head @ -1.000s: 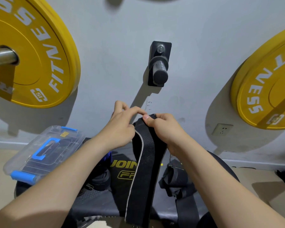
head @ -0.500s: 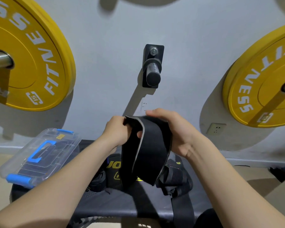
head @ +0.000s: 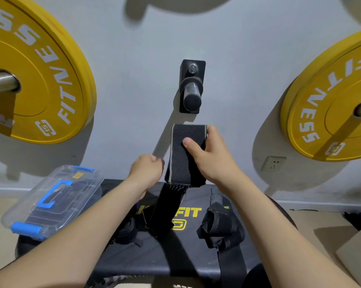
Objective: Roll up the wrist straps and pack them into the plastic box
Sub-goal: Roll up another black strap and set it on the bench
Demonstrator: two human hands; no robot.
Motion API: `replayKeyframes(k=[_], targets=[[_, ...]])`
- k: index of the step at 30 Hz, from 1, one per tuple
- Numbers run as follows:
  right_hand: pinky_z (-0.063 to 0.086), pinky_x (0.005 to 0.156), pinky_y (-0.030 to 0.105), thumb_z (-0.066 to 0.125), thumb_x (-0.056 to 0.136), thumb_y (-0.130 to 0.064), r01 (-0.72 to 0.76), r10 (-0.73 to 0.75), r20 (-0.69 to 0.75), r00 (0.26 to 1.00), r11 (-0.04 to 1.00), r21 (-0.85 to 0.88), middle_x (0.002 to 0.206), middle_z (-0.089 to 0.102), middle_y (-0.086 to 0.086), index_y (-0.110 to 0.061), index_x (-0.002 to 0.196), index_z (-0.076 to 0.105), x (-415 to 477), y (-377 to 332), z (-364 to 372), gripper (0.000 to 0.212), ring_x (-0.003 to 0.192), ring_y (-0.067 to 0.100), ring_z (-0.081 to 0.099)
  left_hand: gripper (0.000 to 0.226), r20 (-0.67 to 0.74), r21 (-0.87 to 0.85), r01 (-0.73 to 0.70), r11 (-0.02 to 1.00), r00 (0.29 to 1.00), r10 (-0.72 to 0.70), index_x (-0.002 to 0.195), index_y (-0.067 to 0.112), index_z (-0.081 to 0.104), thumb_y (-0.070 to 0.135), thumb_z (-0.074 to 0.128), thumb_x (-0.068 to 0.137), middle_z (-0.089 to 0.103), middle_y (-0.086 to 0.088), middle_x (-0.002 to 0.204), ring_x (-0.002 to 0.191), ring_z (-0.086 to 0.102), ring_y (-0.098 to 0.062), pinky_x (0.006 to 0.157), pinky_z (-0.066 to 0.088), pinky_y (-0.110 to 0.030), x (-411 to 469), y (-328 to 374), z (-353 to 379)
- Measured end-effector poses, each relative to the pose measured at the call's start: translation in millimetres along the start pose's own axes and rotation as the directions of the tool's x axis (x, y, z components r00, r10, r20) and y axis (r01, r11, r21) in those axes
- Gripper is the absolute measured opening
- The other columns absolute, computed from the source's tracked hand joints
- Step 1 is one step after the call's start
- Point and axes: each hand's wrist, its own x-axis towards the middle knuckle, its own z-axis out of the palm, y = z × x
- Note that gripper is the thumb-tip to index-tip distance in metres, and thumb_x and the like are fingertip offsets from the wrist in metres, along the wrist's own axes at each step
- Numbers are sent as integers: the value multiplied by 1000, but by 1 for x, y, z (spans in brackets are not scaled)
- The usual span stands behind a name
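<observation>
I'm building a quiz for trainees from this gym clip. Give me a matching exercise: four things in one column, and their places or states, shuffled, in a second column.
Things:
1. plastic box
2. folded strap
3. loose strap
4. wall peg

Places or states:
A. pinched in the right hand, held up above the bench
B. lies bunched on the bench's right side
C. bare, on the wall between the two yellow plates
D. lid on, at the bench's left end

Pairs: 1-D, 2-A, 3-B, 4-C.
</observation>
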Motion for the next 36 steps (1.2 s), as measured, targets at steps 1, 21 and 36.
replayKeyframes(k=[1,21,36], targets=[[56,104,49,68,104,-30,-53,52,-28,998,998,-22,120,69,-1,-19,121,54,2,1,4,25,113,17,69,36,2,-117,8,993,1000,-8,67,18,65,28,51,98,72,-6,75,83,65,-33,71,44,-35,-1,6,-5],[64,76,33,75,88,-1,114,-115,58,992,993,23,96,80,0,-26,108,78,14,-1,17,33,78,14,73,21,112,-654,-143,743,953,283,116,15,77,3,65,104,82,-7,96,90,77,-18,81,64,-32,14,22,-35],[59,74,36,77,97,-8,161,-162,29,986,986,44,89,73,20,-19,113,79,22,2,10,19,75,13,63,51,4,-447,-435,782,873,487,121,17,76,-7,91,77,83,2,105,98,80,-12,86,63,-23,-4,29,-48]])
